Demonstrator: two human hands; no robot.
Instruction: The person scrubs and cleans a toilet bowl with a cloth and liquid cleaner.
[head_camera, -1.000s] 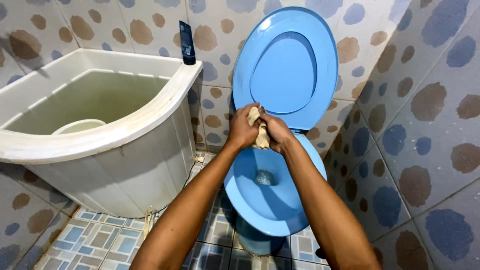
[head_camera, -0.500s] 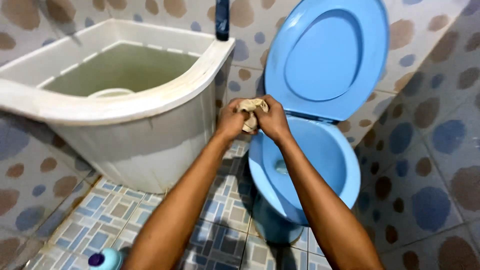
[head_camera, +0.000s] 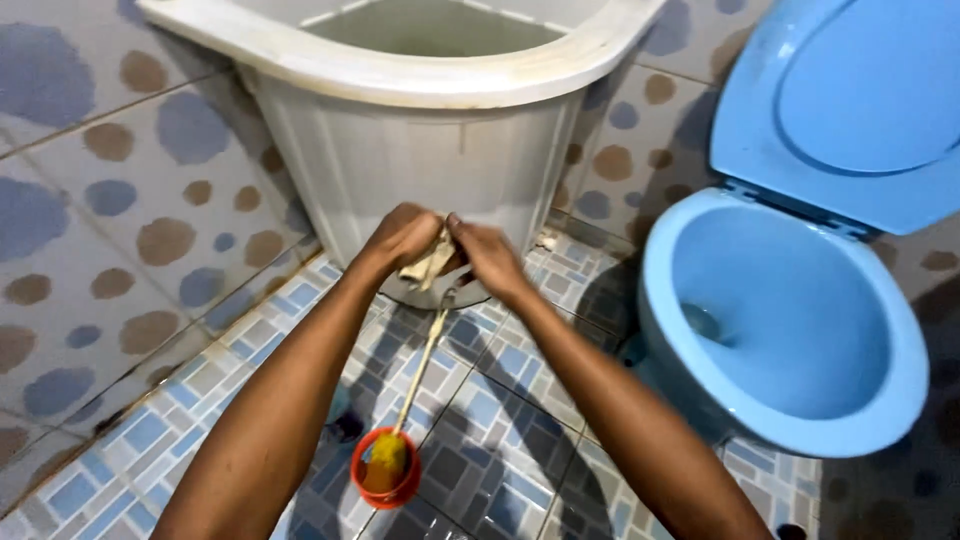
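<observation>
- Left hand curled tight round a beige cloth.
- Right hand pinches the same cloth, fingers nearly closed.
- Cloth sits before the white water tub; blue toilet at three o'clock, toilet brush at six.

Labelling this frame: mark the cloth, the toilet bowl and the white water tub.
cloth (head_camera: 430, 263), head view, on the beige fold between both hands
toilet bowl (head_camera: 905, 395), head view, on its blue rim
white water tub (head_camera: 420, 160), head view, on its ribbed front wall

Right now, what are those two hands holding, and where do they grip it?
Both hands, left hand and right hand, clutch a crumpled beige cloth between them, bunched in the fingers; only its middle folds show.
</observation>
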